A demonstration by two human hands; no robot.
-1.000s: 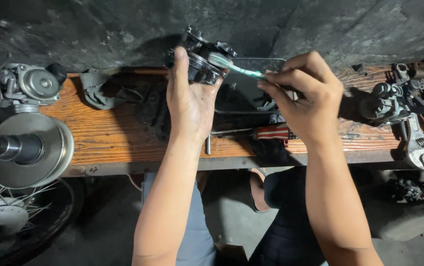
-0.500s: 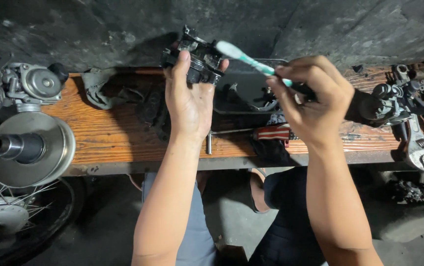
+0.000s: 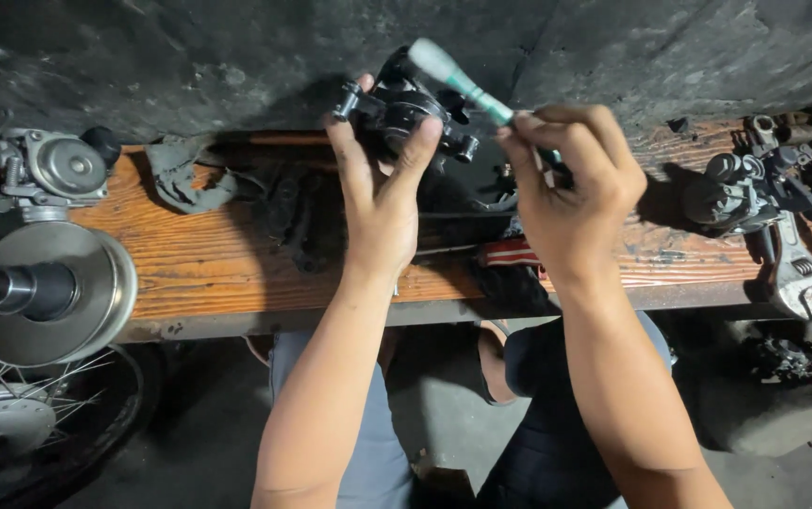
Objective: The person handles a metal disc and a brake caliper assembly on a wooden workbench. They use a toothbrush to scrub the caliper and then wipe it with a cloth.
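My left hand [image 3: 382, 203] holds a dark, greasy carburetor body [image 3: 406, 111] up above the wooden bench [image 3: 217, 259]. My right hand [image 3: 566, 193] grips a green-and-white toothbrush [image 3: 458, 77] by its handle. The brush head points up and left, just above the carburetor, and I cannot tell whether it touches the part. Under my hands a dark tray [image 3: 467, 193] lies on the bench, with a red-handled screwdriver [image 3: 505, 254] at its near edge.
A grey rag [image 3: 184, 174] lies at the bench's back left. A second carburetor [image 3: 38, 170] and a round metal pulley [image 3: 43, 292] sit at the left, above a spoked wheel [image 3: 10, 415]. Engine parts [image 3: 755, 184] and an adjustable wrench [image 3: 793, 273] lie at the right. A dark wall stands behind.
My left hand has turned the carburetor and raised it a little. The toothbrush has lifted off the part and its head now sits higher, over the top of it.
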